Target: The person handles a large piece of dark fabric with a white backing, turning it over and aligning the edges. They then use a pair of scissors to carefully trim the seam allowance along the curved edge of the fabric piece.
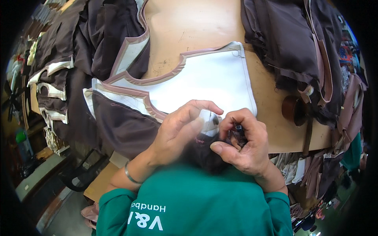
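Observation:
My left hand (175, 129) pinches the upper edge of a dark brown fabric piece (204, 153), close to my chest. A white backing (208, 122) shows at its top between thumb and fingers, with a short line of pinkish stitching below it. Close beside it, my right hand (254, 147) is closed around a small dark metal tool (238, 129), apparently thread snips; the fingers hide most of it. Beyond both hands lies a white panel (204, 74) with a curved cutout and a mauve-brown bound edge. Another dark brown panel (122, 122) with bound edging lies left of my left hand.
Dark brown fabric pieces are piled at the left (94, 35) and right (287, 43) of the tan table (185, 19). A brown tape roll (293, 110) stands by the right pile. Fabric strips (315, 173) hang below the table's right edge. A metal bracelet (132, 173) circles my left wrist.

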A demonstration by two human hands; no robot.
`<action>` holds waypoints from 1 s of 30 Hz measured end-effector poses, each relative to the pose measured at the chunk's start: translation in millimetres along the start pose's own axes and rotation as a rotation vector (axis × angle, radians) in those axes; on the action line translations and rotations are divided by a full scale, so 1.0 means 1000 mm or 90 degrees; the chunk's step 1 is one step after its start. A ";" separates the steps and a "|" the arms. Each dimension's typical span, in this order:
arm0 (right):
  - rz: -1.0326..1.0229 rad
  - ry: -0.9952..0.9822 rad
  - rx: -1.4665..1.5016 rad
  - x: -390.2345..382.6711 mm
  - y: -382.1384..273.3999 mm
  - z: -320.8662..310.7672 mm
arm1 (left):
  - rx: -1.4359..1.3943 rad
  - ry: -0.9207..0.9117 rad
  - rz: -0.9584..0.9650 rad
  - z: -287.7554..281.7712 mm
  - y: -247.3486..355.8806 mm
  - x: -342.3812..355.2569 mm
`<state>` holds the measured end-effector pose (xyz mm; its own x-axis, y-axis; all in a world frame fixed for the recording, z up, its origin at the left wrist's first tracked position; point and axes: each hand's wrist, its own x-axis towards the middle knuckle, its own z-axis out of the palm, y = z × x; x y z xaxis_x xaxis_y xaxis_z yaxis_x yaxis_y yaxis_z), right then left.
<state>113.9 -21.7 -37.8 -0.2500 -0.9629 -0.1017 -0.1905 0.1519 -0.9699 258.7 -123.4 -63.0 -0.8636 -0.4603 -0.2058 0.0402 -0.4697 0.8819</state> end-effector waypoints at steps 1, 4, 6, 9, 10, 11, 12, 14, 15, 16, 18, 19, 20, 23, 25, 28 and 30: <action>0.029 -0.013 0.034 -0.002 0.001 0.000 | 0.014 -0.015 -0.027 0.002 0.004 0.000; -0.003 -0.014 0.022 -0.004 0.006 0.000 | 0.024 -0.004 -0.020 0.002 -0.003 -0.001; -0.031 0.008 0.015 -0.006 0.005 -0.001 | 0.021 -0.003 -0.015 0.003 -0.003 -0.002; -0.077 0.044 0.002 -0.008 0.004 -0.002 | 0.023 -0.010 0.007 0.004 -0.001 -0.005; -0.085 0.047 -0.014 -0.008 0.006 -0.003 | 0.025 -0.019 0.014 0.002 0.001 -0.006; -0.093 0.049 -0.030 -0.008 0.007 -0.003 | 0.027 -0.028 0.021 0.001 0.002 -0.008; -0.113 0.052 -0.036 -0.008 0.009 -0.001 | 0.010 -0.029 0.041 0.000 -0.001 -0.008; -0.145 0.023 -0.132 -0.005 0.006 0.000 | -0.027 -0.005 0.027 0.000 0.000 -0.013; -0.160 0.008 -0.181 -0.004 0.006 0.001 | -0.045 0.008 0.021 0.000 0.000 -0.014; -0.170 0.018 -0.198 -0.003 0.008 0.003 | -0.009 0.012 0.044 0.000 -0.001 -0.014; -0.191 0.038 -0.231 -0.003 0.013 0.008 | 0.062 0.020 0.091 -0.001 -0.004 -0.014; -0.193 0.039 -0.238 -0.002 0.014 0.009 | 0.066 0.022 0.072 -0.001 -0.003 -0.015; -0.195 0.040 -0.245 -0.001 0.014 0.009 | 0.069 0.024 0.052 -0.002 -0.002 -0.016; -0.202 0.049 -0.267 0.001 0.014 0.010 | 0.087 0.011 0.054 -0.005 -0.002 -0.015; -0.206 0.055 -0.276 0.003 0.013 0.010 | 0.096 0.005 0.066 -0.006 -0.002 -0.013; -0.208 0.059 -0.286 0.004 0.013 0.009 | 0.077 0.000 0.059 -0.006 -0.001 -0.011; -0.204 0.058 -0.296 0.004 0.011 0.008 | 0.031 -0.016 0.036 -0.008 -0.002 -0.012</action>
<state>118.2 -26.0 -50.7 -0.1878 -0.9570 0.2210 -0.6631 -0.0425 -0.7473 272.7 -123.2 -66.0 -0.8731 -0.4656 -0.1446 0.0655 -0.4060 0.9115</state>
